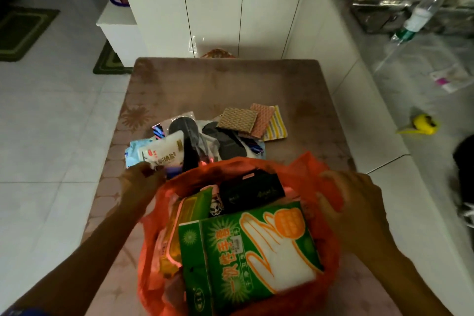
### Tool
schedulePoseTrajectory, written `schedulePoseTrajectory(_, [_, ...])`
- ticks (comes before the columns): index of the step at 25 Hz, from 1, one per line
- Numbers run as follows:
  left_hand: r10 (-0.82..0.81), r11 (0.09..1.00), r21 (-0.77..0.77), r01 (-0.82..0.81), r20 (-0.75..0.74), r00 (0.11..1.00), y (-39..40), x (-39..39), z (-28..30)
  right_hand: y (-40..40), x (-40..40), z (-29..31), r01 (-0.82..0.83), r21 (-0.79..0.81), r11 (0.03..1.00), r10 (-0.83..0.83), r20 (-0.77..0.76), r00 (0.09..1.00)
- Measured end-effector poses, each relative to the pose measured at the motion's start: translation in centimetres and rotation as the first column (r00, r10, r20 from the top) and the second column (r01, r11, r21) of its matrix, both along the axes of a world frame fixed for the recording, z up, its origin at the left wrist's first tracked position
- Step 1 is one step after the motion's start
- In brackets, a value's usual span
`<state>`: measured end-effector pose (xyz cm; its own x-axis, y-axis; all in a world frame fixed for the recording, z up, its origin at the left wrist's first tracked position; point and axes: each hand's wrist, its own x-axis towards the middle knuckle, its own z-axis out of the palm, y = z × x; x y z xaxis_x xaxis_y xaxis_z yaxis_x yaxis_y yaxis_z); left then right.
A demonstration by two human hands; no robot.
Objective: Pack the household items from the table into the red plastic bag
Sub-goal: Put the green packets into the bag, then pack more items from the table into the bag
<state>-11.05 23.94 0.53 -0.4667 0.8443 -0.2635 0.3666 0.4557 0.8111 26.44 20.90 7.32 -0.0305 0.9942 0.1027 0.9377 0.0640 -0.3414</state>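
The red plastic bag (315, 169) stands open on the brown table (230, 84), near its front edge. Inside it lie a green glove packet (246, 251), a yellow-green packet (184, 215) and a black pouch (252, 191). My right hand (359, 202) grips the bag's right rim. My left hand (139, 178) reaches past the bag's left rim and pinches the white salt packet (164, 150). Behind the bag lie a blue packet (133, 152), dark insoles in clear wrap (220, 141) and several patterned cloths (256, 120).
White cabinets (218, 7) stand behind the table. A white bench (372, 115) runs along its right side. On the floor at right lie a plastic bottle (418, 18) and a yellow object (423, 124). Green mats (23, 31) lie on the left floor.
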Motion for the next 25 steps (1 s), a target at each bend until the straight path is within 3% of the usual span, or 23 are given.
schedulePoseTrajectory(2, [0.034, 0.991, 0.124, -0.050, 0.128, 0.991, -0.1, -1.3, 2.0, 0.8, 1.4, 0.1, -0.037, -0.271, 0.962, 0.069, 0.109, 0.992])
schedulePoseTrajectory(4, [0.028, 0.975, 0.213, -0.063, 0.166, 0.986, -0.5, -2.2, 6.4, 0.8, 2.4, -1.1, -0.040, -0.503, 0.864, 0.153, 0.186, 0.971])
schedulePoseTrajectory(6, [-0.083, 0.948, 0.318, 0.027, 0.163, 0.983, -1.3, -1.6, 11.3, 0.0, 2.8, -1.7, -0.061, -0.457, 0.888, 0.112, 0.084, 0.990])
schedulePoseTrajectory(8, [-0.250, 0.911, 0.352, 0.217, 0.053, 0.967, -2.6, 0.5, 15.1, -0.1, 3.2, -1.2, 0.064, -0.270, 0.961, -0.109, -0.157, 0.982])
schedulePoseTrajectory(9, [-0.348, 0.886, 0.332, 0.324, 0.015, 0.937, -3.0, 2.2, 16.2, 0.0, 3.5, -0.4, 0.177, -0.234, 0.956, -0.259, -0.391, 0.883])
schedulePoseTrajectory(10, [-0.436, 0.860, 0.296, 0.417, 0.000, 0.900, -3.3, 4.3, 16.6, 0.2, 4.1, 0.6, 0.253, -0.240, 0.937, -0.348, -0.665, 0.661])
schedulePoseTrajectory(11, [-0.515, 0.829, 0.264, 0.493, 0.017, 0.857, -3.4, 6.7, 16.4, 0.4, 4.6, 1.8, 0.267, -0.282, 0.921, -0.369, -0.849, 0.377])
schedulePoseTrajectory(12, [-0.574, 0.791, 0.245, 0.561, -0.020, 0.818, -3.4, 9.3, 15.7, 0.4, 4.9, 3.0, 0.203, -0.321, 0.925, -0.350, -0.928, 0.129])
schedulePoseTrajectory(13, [-0.633, 0.710, 0.251, 0.658, -0.180, 0.753, -3.2, 12.0, 14.6, 0.2, 5.0, 4.0, 0.115, -0.329, 0.937, -0.326, -0.944, -0.044])
schedulePoseTrajectory(14, [-0.678, 0.569, 0.242, 0.786, -0.404, 0.614, -2.7, 14.3, 13.3, 0.1, 5.1, 4.9, 0.053, -0.320, 0.946, -0.307, -0.937, -0.168])
schedulePoseTrajectory(16, [-0.623, 0.286, 0.101, 0.953, -0.736, 0.265, -1.5, 18.3, 10.2, -0.2, 5.0, 6.2, -0.031, -0.270, 0.962, -0.268, -0.923, -0.274])
schedulePoseTrajectory(18, [-0.588, 0.164, -0.011, 0.986, -0.804, 0.089, -1.0, 20.8, 7.5, -0.5, 4.7, 7.1, -0.082, -0.197, 0.977, -0.212, -0.940, -0.266])
schedulePoseTrajectory(20, [-0.654, 0.125, -0.080, 0.989, -0.757, 0.021, -1.7, 22.7, 4.1, -0.6, 4.8, 7.4, -0.120, -0.144, 0.982, -0.166, -0.965, -0.201])
schedulePoseTrajectory(21, [-0.720, 0.129, -0.092, 0.987, -0.693, 0.030, -2.3, 23.3, 2.8, -0.7, 4.8, 7.3, -0.133, -0.139, 0.981, -0.155, -0.981, -0.120])
schedulePoseTrajectory(22, [-0.774, 0.153, -0.101, 0.983, -0.631, 0.055, -2.8, 23.7, 1.7, -0.7, 4.9, 7.3, -0.142, -0.137, 0.980, -0.137, -0.991, 0.014])
schedulePoseTrajectory(23, [-0.813, 0.192, -0.108, 0.975, -0.574, 0.097, -3.3, 23.9, 1.1, -0.9, 4.9, 7.1, -0.146, -0.150, 0.978, -0.119, -0.972, 0.205])
schedulePoseTrajectory(25, [-0.849, 0.237, -0.069, 0.969, -0.499, 0.172, -4.1, 23.8, 1.9, -1.3, 4.3, 7.0, -0.145, -0.195, 0.970, -0.090, -0.842, 0.532])
